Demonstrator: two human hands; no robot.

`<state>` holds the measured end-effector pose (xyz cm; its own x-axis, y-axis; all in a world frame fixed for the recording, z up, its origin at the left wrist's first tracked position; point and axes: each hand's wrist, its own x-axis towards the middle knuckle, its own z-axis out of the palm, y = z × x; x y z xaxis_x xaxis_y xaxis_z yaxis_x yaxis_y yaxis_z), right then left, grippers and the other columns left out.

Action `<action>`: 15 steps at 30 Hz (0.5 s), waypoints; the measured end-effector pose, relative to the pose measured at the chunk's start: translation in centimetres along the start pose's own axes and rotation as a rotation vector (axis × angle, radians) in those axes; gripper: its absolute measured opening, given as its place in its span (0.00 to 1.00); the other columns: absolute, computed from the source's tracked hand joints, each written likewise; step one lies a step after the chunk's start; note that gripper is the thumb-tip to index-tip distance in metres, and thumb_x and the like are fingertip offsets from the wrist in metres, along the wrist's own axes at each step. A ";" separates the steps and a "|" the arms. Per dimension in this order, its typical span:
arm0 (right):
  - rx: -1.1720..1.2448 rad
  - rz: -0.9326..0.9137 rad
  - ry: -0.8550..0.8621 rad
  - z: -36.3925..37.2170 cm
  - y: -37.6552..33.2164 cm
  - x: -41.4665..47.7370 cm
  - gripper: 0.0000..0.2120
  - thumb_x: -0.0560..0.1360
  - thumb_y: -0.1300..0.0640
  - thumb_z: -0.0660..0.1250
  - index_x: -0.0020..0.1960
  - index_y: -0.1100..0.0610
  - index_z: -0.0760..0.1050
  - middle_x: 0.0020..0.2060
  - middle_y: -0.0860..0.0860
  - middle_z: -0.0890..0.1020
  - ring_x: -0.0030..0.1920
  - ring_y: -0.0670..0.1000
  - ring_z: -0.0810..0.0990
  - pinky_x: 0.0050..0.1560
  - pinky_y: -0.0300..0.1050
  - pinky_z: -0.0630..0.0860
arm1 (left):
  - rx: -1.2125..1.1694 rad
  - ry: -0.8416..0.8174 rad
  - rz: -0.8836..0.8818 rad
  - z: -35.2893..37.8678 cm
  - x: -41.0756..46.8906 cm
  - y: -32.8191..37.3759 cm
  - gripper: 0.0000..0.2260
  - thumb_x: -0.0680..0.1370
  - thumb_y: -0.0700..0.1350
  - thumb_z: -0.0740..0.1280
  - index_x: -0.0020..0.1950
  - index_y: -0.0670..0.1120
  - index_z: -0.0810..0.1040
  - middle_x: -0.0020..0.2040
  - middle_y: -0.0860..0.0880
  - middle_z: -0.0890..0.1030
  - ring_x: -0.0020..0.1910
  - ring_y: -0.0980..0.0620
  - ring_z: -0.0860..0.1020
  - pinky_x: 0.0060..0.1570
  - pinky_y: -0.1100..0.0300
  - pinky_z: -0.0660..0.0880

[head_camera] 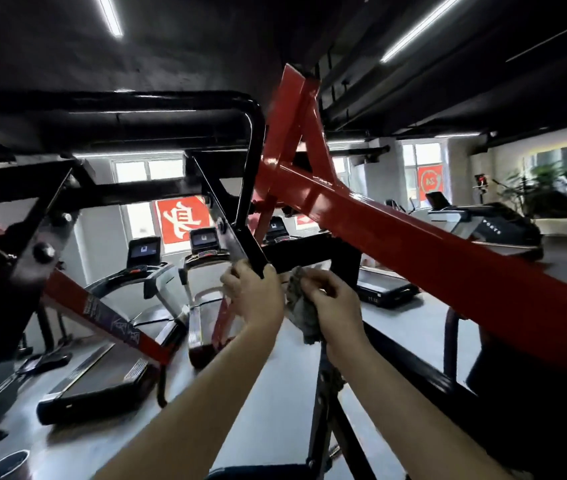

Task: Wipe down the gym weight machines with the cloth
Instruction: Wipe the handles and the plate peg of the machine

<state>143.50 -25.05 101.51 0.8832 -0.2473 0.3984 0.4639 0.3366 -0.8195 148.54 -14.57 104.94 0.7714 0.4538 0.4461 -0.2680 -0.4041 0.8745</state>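
A weight machine (396, 233) of red beams and black bars fills the frame from upper left to lower right. Treadmills (102, 372) stand on the floor behind it, lower left. At centre, the left hand (256, 296) curls its fingers round a black bar (252, 251). Just right of it, the right hand (335, 299) pinches the bunched grey cloth (301, 311) between its fingers.

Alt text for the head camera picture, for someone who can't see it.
The right hand holds a grey cloth beside a black bar of a red and black weight machine; the left hand grips the bar's end. Treadmills stand behind.
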 end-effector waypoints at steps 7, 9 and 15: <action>-0.220 -0.183 0.126 1.0 -5.4 0.1 0.04 0.79 0.59 0.73 0.50 0.52 0.86 0.43 0.48 0.88 0.46 0.49 0.88 0.47 0.44 0.84 | -0.633 -0.497 0.204 -2.3 -3.8 4.9 0.06 0.83 0.45 0.69 0.56 0.46 0.85 0.49 0.47 0.87 0.49 0.53 0.85 0.49 0.61 0.80; -0.324 -0.234 0.097 1.8 -6.9 0.3 0.09 0.79 0.61 0.71 0.47 0.49 0.86 0.42 0.47 0.88 0.45 0.48 0.88 0.50 0.47 0.84 | -0.653 -0.473 0.212 -2.3 -2.8 6.2 0.06 0.82 0.45 0.70 0.54 0.48 0.86 0.48 0.47 0.87 0.50 0.50 0.86 0.53 0.54 0.82; -0.550 -0.506 0.153 2.9 -11.9 2.4 0.10 0.76 0.63 0.71 0.50 0.50 0.85 0.45 0.45 0.87 0.49 0.43 0.86 0.53 0.38 0.81 | -0.878 -0.541 0.130 -0.6 -1.7 8.8 0.09 0.82 0.51 0.69 0.61 0.52 0.82 0.55 0.45 0.86 0.52 0.45 0.84 0.53 0.49 0.80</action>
<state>140.25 -27.03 113.39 0.5338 -0.3881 0.7513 0.6733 -0.3425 -0.6553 144.51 -18.43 112.02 0.8042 -0.0564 0.5917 -0.5266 0.3942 0.7532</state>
